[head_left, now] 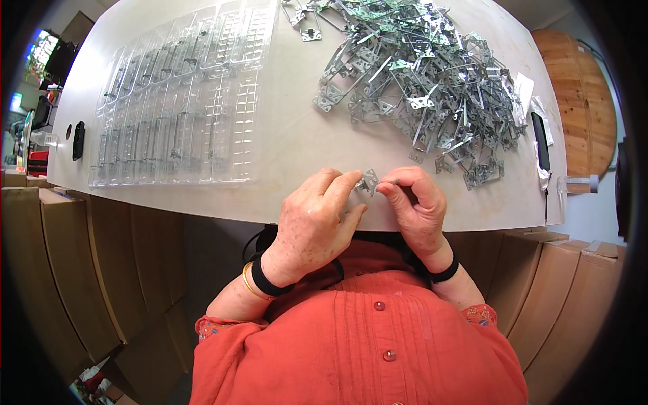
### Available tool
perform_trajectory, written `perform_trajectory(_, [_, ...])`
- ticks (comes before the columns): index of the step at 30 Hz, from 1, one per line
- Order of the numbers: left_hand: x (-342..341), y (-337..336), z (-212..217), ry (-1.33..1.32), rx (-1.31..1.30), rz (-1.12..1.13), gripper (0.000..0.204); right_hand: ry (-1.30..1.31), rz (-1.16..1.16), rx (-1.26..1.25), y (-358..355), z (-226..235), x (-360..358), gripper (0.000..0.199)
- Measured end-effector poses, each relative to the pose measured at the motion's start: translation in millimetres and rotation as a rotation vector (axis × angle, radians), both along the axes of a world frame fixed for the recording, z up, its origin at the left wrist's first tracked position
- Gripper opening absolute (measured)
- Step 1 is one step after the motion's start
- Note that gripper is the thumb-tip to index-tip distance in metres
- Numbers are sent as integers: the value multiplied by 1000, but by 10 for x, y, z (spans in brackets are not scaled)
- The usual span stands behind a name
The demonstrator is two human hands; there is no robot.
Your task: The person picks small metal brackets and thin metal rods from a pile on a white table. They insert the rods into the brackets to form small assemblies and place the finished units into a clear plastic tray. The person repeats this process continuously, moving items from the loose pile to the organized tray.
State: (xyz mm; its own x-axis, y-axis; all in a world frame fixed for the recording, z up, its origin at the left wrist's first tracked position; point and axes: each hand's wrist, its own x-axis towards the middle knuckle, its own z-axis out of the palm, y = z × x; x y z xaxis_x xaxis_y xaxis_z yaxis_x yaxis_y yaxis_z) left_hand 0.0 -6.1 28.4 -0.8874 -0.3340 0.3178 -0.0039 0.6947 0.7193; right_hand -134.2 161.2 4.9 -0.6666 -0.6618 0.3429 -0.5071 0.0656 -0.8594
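Observation:
Close to the table's front edge, my left hand (316,214) has its fingers closed on a small silvery metal bracket (368,182) with holes in it. Just right of the bracket, my right hand (417,206) is closed in a pinch, thumb against forefinger; a thin bit of metal seems to show there, too small to name. A large tangled heap of similar metal brackets (432,74) covers the table beyond my right hand. To the left lies a clear plastic tray (233,125) with long compartments, several of them holding metal parts.
The white table (290,135) ends just in front of my body. A black object (78,140) lies at its left edge, and a dark flat device (540,140) with white paper at its right. Cardboard boxes (547,283) stand below on both sides.

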Motion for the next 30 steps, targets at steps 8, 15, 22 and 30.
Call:
perform_trajectory(8, [-17,9,-33,68,-2,2,49,12,32,-26,-17,52,7,7])
perform_trajectory(15, [-35,87,6,30,-110,18,55,-222,32,-142,71,-33,44,8])
perform_trajectory(22, [-89,135,82,91,-159,-2,54,-169,101,-236,155,115,50,11])
perform_trajectory(30, [-254,99,118,346,18,65,51,-157,87,-266,143,121,24,14])
